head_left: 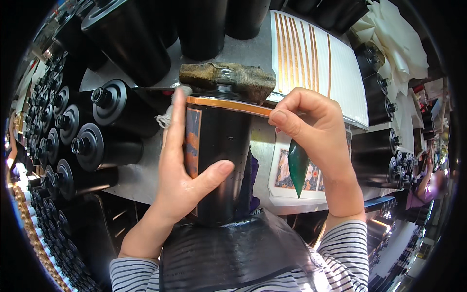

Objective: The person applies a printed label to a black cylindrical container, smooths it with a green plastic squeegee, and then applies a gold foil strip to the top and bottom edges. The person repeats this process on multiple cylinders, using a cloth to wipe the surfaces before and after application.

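Note:
A black cylindrical canister [219, 136] stretches away from my apron, its narrow neck against a rough wooden block [199, 74]. My left hand [177, 177] grips the canister, fingers laid along its left side and thumb pressed across its front. Beside those fingers is a patterned label [193, 138] with a copper-coloured border. A thin gold strip [228, 105] runs around the canister's far rim. At the right, its loose end is pinched between the thumb and forefinger of my right hand [311, 119]. Below this hand hangs a pointed, glossy green piece [298, 168]; how it is held is hidden.
A white sheet [340, 73] with several gold strips lies at the far right. Patterned labels [287, 170] on a white backing are on the metal table [129, 181]. Several black canisters [116, 104] crowd the left, back and right. Pale crumpled paper [394, 44] is at far right.

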Action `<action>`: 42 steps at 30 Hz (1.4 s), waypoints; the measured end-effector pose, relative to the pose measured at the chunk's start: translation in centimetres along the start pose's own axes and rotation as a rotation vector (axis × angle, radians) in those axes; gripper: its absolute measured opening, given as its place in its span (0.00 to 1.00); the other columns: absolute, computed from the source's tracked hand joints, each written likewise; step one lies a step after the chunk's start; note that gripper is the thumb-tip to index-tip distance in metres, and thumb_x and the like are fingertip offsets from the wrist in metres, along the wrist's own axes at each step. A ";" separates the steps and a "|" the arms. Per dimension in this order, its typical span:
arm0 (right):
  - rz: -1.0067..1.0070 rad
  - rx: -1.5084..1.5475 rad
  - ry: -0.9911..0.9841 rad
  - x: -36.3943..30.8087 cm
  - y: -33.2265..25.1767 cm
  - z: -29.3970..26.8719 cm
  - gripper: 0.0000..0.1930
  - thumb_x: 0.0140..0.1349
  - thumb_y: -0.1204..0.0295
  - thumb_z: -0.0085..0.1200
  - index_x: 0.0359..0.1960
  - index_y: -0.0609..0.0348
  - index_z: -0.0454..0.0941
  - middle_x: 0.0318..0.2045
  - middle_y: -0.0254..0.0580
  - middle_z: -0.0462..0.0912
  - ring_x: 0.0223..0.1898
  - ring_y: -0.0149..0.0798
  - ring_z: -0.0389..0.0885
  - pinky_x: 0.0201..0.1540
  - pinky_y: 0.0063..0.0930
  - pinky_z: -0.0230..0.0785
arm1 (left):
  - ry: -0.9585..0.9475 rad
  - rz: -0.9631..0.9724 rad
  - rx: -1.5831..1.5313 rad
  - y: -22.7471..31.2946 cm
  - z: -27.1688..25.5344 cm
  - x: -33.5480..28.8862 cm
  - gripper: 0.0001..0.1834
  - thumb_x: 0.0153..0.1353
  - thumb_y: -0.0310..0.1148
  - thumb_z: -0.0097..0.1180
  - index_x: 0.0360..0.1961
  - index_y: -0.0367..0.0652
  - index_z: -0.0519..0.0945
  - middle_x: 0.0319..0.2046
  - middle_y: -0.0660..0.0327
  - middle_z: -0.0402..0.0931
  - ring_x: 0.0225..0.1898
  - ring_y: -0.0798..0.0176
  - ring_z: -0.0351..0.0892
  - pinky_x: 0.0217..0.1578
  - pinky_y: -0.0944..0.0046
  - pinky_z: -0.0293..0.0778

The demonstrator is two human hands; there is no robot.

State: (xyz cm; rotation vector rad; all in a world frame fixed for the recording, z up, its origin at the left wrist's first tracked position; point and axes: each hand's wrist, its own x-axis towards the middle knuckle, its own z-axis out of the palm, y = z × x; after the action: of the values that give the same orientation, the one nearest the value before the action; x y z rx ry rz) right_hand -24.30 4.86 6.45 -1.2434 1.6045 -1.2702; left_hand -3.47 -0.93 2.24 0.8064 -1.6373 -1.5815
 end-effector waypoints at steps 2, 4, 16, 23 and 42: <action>-0.004 -0.004 -0.001 0.1 0.3 -0.1 0.08 0.60 0.70 0.61 0.30 0.64 0.80 0.24 0.28 0.78 0.27 0.18 0.71 0.31 0.13 0.64 | -0.009 0.131 0.238 0.2 -0.2 -0.1 0.48 0.51 0.38 0.65 0.69 0.37 0.54 0.62 0.46 0.64 0.66 0.44 0.58 0.65 0.45 0.45; 0.029 0.016 -0.003 0.1 0.7 -0.6 0.09 0.62 0.70 0.60 0.31 0.65 0.81 0.25 0.29 0.78 0.27 0.19 0.71 0.32 0.14 0.65 | -0.067 0.342 0.744 2.0 -0.6 -0.1 0.40 0.52 0.34 0.62 0.67 0.41 0.62 0.60 0.51 0.69 0.67 0.44 0.57 0.64 0.35 0.42; 0.016 0.021 0.057 0.1 1.1 -0.3 0.08 0.61 0.70 0.60 0.31 0.65 0.81 0.22 0.26 0.76 0.26 0.18 0.69 0.29 0.13 0.61 | -0.095 0.205 0.625 2.4 0.6 0.2 0.54 0.48 0.38 0.65 0.71 0.41 0.46 0.64 0.46 0.57 0.67 0.50 0.58 0.66 0.52 0.49; 0.008 0.040 0.031 0.3 1.5 0.0 0.08 0.59 0.71 0.62 0.29 0.64 0.79 0.23 0.26 0.75 0.26 0.18 0.68 0.28 0.13 0.61 | -0.060 0.353 0.755 1.7 -0.7 0.1 0.40 0.56 0.38 0.61 0.69 0.43 0.60 0.63 0.50 0.65 0.67 0.43 0.58 0.65 0.35 0.41; -0.026 0.061 0.063 0.3 1.6 1.2 0.08 0.60 0.70 0.62 0.29 0.62 0.79 0.22 0.25 0.75 0.25 0.18 0.67 0.28 0.12 0.60 | -0.041 0.245 0.554 1.2 -0.7 -0.3 0.43 0.55 0.40 0.62 0.69 0.41 0.57 0.61 0.49 0.66 0.67 0.44 0.56 0.63 0.38 0.48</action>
State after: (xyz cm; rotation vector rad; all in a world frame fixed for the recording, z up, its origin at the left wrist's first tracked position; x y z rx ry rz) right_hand -23.68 4.31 4.61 -1.2007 1.5867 -1.3769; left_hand -2.70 -1.02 3.40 0.8063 -2.1511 -0.9869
